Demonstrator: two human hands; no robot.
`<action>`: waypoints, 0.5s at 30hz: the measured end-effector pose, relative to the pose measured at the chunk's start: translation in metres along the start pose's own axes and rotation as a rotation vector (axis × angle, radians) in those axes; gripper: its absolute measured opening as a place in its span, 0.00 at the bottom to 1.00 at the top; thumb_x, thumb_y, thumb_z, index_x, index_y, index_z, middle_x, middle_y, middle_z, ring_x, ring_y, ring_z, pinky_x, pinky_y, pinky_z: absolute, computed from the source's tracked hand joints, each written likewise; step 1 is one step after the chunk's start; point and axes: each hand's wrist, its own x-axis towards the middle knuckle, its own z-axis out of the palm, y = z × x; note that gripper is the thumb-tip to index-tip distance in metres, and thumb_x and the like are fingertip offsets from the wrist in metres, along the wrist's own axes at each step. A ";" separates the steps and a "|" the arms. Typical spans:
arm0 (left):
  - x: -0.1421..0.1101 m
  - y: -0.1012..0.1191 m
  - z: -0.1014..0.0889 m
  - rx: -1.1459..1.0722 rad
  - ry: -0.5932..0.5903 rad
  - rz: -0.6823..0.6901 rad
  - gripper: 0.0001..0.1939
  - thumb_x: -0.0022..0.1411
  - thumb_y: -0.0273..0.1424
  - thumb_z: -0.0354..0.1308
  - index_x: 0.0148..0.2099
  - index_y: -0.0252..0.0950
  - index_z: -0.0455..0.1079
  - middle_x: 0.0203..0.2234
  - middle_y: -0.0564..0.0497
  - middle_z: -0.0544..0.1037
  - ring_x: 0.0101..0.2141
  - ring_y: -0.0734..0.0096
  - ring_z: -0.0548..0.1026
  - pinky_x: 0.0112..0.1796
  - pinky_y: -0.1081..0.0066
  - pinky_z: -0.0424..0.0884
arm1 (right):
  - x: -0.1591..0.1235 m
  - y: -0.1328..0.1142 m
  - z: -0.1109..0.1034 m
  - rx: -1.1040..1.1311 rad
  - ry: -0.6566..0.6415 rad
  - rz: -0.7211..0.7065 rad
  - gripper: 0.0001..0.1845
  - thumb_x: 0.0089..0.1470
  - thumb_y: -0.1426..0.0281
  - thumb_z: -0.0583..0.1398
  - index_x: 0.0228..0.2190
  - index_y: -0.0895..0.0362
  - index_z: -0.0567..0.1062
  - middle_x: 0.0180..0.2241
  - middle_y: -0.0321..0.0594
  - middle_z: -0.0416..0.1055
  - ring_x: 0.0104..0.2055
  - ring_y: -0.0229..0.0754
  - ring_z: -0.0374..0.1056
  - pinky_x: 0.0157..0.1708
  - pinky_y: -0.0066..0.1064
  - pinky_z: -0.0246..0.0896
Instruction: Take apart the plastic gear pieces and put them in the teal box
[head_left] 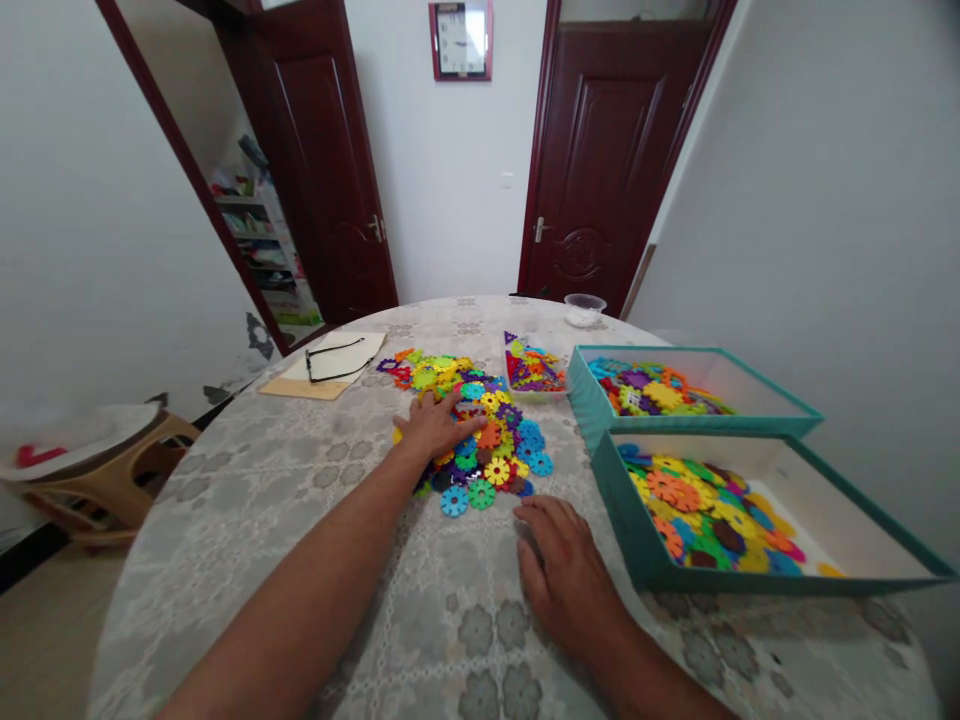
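There are two hands (433,425) (564,555), one tabletop heap of pieces (496,470), two teal boxes (757,378) (628,525), two doors (319,150) (619,130), one clock (459,44).

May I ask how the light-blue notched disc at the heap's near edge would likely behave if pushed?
The light-blue disc looks thin and plastic, so it is probably light and fairly stiff. Lying nearly flat, it would likely slide rather than roll. Its notched rim might catch on neighbouring pieces in the heap.

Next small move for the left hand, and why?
Probably curl the left hand to pinch the orange gear-shaped piece: its fingers are spread over the pile, and that piece lies right by the thumb tip. The right hand sits apart from that piece, nearer the pile's front right edge, so it seems less well placed.
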 end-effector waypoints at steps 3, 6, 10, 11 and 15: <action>-0.008 0.010 0.003 0.010 -0.005 0.004 0.42 0.56 0.68 0.53 0.67 0.55 0.68 0.68 0.37 0.62 0.67 0.28 0.59 0.58 0.23 0.51 | 0.001 0.000 0.001 -0.018 0.010 0.014 0.25 0.58 0.78 0.57 0.56 0.53 0.72 0.56 0.50 0.72 0.59 0.54 0.67 0.59 0.53 0.67; -0.023 0.018 0.007 0.003 -0.001 0.066 0.40 0.57 0.67 0.55 0.67 0.57 0.68 0.68 0.39 0.62 0.66 0.30 0.60 0.59 0.23 0.50 | 0.001 0.001 0.003 -0.044 0.003 0.020 0.28 0.58 0.78 0.57 0.59 0.53 0.71 0.59 0.51 0.69 0.62 0.55 0.65 0.61 0.54 0.66; -0.049 0.027 0.011 -0.008 0.005 0.089 0.37 0.58 0.64 0.57 0.66 0.59 0.68 0.69 0.41 0.61 0.67 0.32 0.59 0.60 0.24 0.48 | 0.001 0.001 0.004 -0.079 0.011 0.031 0.29 0.58 0.77 0.57 0.60 0.53 0.70 0.63 0.51 0.65 0.65 0.57 0.62 0.63 0.56 0.63; -0.056 0.029 0.012 -0.007 0.002 0.091 0.36 0.58 0.64 0.57 0.65 0.59 0.69 0.68 0.41 0.62 0.67 0.33 0.60 0.61 0.24 0.47 | 0.001 0.000 0.004 -0.087 0.015 0.036 0.29 0.58 0.76 0.57 0.60 0.52 0.70 0.63 0.52 0.64 0.65 0.58 0.62 0.63 0.57 0.63; -0.084 0.037 0.013 -0.009 0.019 0.118 0.30 0.61 0.61 0.57 0.62 0.60 0.71 0.67 0.44 0.63 0.65 0.38 0.63 0.61 0.25 0.50 | 0.001 0.001 0.005 -0.092 0.034 0.070 0.30 0.58 0.72 0.60 0.61 0.52 0.69 0.65 0.53 0.62 0.66 0.60 0.60 0.63 0.58 0.63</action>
